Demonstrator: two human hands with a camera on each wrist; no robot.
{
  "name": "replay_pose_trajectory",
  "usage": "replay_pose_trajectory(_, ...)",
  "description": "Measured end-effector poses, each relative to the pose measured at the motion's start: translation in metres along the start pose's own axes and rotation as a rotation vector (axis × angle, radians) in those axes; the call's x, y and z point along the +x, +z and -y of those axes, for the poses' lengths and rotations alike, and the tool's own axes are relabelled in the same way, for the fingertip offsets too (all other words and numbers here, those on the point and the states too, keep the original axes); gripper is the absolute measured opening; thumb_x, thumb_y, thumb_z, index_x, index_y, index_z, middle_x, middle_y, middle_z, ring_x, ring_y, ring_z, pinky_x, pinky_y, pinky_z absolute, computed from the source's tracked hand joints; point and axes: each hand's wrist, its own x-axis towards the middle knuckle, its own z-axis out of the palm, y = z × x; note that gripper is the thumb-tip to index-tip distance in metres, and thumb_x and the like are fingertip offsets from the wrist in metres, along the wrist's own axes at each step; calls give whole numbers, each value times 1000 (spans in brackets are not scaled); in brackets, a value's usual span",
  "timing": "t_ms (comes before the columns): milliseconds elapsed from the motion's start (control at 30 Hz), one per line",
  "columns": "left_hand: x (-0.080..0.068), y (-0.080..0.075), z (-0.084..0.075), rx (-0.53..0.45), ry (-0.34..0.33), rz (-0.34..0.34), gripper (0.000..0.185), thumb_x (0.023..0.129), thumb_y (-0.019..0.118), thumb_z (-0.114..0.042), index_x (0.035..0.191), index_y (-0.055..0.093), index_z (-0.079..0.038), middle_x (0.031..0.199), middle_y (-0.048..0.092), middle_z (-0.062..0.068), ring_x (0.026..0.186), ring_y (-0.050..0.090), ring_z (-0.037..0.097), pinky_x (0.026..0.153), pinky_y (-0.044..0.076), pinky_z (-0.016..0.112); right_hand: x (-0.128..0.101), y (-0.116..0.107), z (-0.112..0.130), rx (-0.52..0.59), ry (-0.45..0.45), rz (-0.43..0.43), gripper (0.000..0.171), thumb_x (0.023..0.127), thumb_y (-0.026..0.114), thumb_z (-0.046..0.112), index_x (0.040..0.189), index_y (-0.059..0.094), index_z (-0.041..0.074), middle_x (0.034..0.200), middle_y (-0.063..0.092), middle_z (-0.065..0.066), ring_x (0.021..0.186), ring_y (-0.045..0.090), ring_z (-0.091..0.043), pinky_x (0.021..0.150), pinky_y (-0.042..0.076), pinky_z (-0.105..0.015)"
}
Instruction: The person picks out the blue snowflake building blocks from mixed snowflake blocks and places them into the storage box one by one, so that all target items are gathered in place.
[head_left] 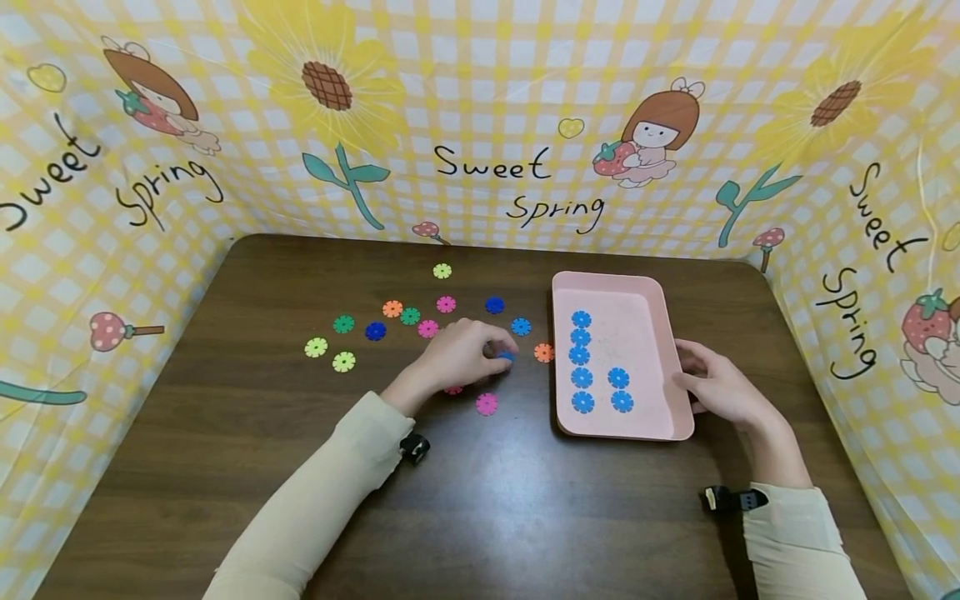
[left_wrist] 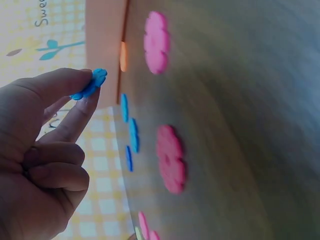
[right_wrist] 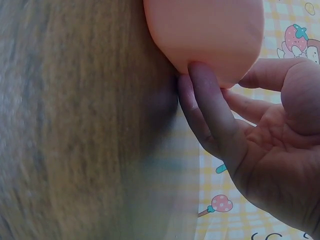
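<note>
The left hand (head_left: 459, 354) pinches a blue flower disc (left_wrist: 91, 85) between the thumb and the forefinger (left_wrist: 75, 117), just above the dark wooden table (head_left: 480, 500). In the left wrist view the disc stands edge-on between the two fingertips, lifted off the wood, while the other fingers curl loosely into the palm. From the head view only a small blue edge of it shows at the fingertips, a little left of the pink tray (head_left: 678, 421) and near an orange disc (head_left: 543, 352) lying just beside the tray's left wall.

The right hand (head_left: 723, 387) rests against the right side of the tray, near its near corner. In the right wrist view its fingers (right_wrist: 212, 112) lie fairly straight and press on the tray's outer wall; the thumb is bent near the rim, but the pictures do not show it closing round the edge. The tray itself sits flat on the table, right of centre.

Inside the tray lie seven blue discs (head_left: 581, 356): a column of five along the left part and two more to their right at the near end.

Left of the tray, loose discs are scattered on the table: pink ones (head_left: 487, 404) near the left hand, then dark blue, green, orange and yellow-green farther left and farther away.
</note>
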Motion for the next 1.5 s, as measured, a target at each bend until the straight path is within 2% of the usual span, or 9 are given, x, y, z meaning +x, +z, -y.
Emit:
replay_pose_trajectory(267,20,6,-23,-70,61,-17,17,94,79,-25,111,80,-21,92,73,-12,73,65,6,62,52,30,0,-1,-1,1,4,-1,66,106,53,7,162,20,-3,138,48,-39,108,66,-40,75,61,-46)
replay_pose_trajectory(367,31,9,-33,-96,88,-29,17,95,79,-26,111,80,-19,92,73,-11,73,65,5,65,52,28,0,-1,-1,-2,6,-3,66,106,53,7,162,20,-3,139,48,-39,109,66,-40,75,61,-47)
replay_pose_trajectory(533,51,17,-52,-138,127,-37,19,95,79,-24,112,79,-16,94,74,-9,79,66,6,70,52,27,0,0,-1,3,11,-4,66,106,53,7,163,20,-3,139,47,-38,110,65,-41,75,61,-47)
replay_pose_trajectory(767,80,35,-75,-173,174,-32,19,94,80,-29,111,80,-21,91,69,-17,83,63,0,73,50,22,0,-1,-3,2,3,-3,66,107,53,9,163,20,-1,140,48,-38,112,65,-42,74,61,-46)
replay_pose_trajectory(967,101,51,-90,-183,198,-12,17,95,79,-28,111,80,-21,91,69,-17,87,64,2,76,49,21,1,-3,-4,9,-7,-2,65,106,52,6,162,20,-2,138,49,-39,111,65,-42,73,61,-46)
replay_pose_trajectory(1133,113,63,-98,-117,191,16,15,95,78,-27,110,80,-23,94,71,-16,90,63,0,79,48,21,2,-3,-3,13,-3,1,64,106,52,6,162,21,-2,138,49,-39,110,65,-41,74,61,-47)
replay_pose_trajectory(1367,121,75,-105,14,97,53,14,96,77,-31,110,79,-27,90,67,-16,84,58,2,75,47,24,3,-3,-2,6,10,-4,64,106,51,7,163,21,-1,139,49,-39,111,65,-41,74,61,-47)
replay_pose_trajectory(1500,123,80,-106,75,78,76,12,97,76,-30,108,79,-26,92,67,-14,86,58,3,75,47,24,3,-2,-3,2,16,-8,64,106,52,7,163,22,0,139,50,-39,111,66,-41,74,61,-47)
